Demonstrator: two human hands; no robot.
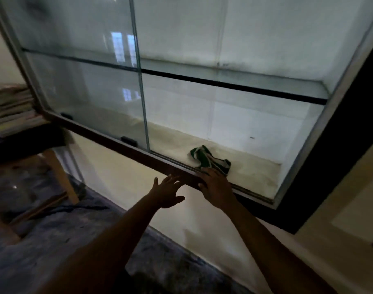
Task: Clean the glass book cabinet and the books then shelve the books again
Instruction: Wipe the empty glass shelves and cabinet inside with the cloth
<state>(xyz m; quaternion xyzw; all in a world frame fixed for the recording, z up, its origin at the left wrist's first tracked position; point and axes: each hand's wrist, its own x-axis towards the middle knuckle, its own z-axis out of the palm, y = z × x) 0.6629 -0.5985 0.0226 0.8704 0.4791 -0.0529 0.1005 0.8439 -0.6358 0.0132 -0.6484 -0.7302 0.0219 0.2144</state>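
Glass book cabinet [117, 141], brown-railed, sliding panes, open at right, shelves bare. Head view: crumpled green-and-white cloth [210, 159] lies on the dusty bottom shelf. Right hand [215, 185] flat, fingertips touching cloth; left hand [167, 192] spread wide, empty, beside the rail. Step, judged: interior wiping. Next: grip cloth. Stacked books [11, 109] wait far left.

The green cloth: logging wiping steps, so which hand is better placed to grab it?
The right hand: its fingers reach over the cabinet's lower rail to the edge of the green cloth. The left hand is spread open outside the rail, farther from it.
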